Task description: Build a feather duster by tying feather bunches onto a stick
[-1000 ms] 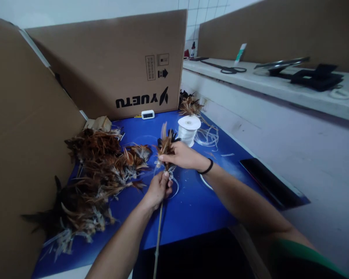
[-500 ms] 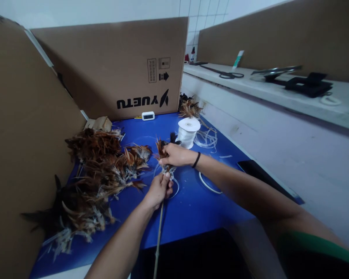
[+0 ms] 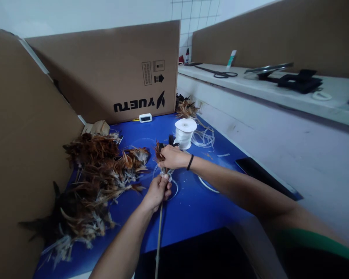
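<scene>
My left hand (image 3: 158,190) is closed round the upper end of a thin stick (image 3: 159,236), just where the pale quill ends of a feather bundle (image 3: 159,151) meet it. Above it, my right hand (image 3: 173,157), with a black band at the wrist, has its fingers wrapped on the brown and black feathers of that bundle. A loop of clear strip (image 3: 176,189) curls beside my left hand. Behind my right hand stands a white spool (image 3: 185,131) of ribbon. The fingertips of my right hand are partly hidden among the feathers.
Several feather bunches (image 3: 101,170) cover the left of the blue table (image 3: 197,217). A small white device (image 3: 145,117) lies by the cardboard box (image 3: 104,73). Loose strips (image 3: 204,137) and a phone (image 3: 263,176) lie on the right. Scissors (image 3: 221,73) rest on the ledge (image 3: 241,81).
The view has shifted slightly, so the background sits further left. My right hand has tipped a little over the feathers; my left hand keeps its hold on the stick.
</scene>
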`<state>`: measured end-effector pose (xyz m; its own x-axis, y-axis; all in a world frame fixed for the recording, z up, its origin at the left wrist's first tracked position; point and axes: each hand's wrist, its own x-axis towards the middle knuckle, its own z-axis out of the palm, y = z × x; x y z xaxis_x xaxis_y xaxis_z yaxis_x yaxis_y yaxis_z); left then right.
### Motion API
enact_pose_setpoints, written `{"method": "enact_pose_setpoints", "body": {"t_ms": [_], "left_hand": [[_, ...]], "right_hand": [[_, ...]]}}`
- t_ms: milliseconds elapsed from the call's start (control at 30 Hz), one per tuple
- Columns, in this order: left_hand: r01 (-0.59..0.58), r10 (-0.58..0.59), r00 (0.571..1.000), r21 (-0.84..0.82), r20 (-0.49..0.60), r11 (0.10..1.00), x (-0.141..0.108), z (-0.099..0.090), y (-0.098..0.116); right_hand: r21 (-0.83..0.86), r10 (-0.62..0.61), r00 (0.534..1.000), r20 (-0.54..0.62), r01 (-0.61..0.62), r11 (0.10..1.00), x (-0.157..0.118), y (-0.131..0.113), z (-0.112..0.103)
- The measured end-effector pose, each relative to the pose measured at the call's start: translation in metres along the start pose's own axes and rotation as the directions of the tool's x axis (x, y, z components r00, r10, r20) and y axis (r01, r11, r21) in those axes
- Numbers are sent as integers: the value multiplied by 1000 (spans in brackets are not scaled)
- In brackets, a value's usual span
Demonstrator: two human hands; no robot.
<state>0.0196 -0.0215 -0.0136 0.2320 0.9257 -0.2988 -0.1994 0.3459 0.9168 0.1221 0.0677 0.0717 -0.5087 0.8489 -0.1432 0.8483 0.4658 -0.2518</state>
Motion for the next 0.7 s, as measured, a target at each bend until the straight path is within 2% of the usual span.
{"method": "enact_pose_setpoints", "body": {"t_ms": [233, 700], "left_hand": [[57, -57, 998, -36, 6, 998, 1, -1, 2], [93, -86, 995, -148, 55, 985, 4, -6, 6]], "right_hand": [[11, -3, 1000, -16, 4, 1000, 2, 2, 4], [51, 18, 999, 47, -21, 998, 1, 0, -8]]}}
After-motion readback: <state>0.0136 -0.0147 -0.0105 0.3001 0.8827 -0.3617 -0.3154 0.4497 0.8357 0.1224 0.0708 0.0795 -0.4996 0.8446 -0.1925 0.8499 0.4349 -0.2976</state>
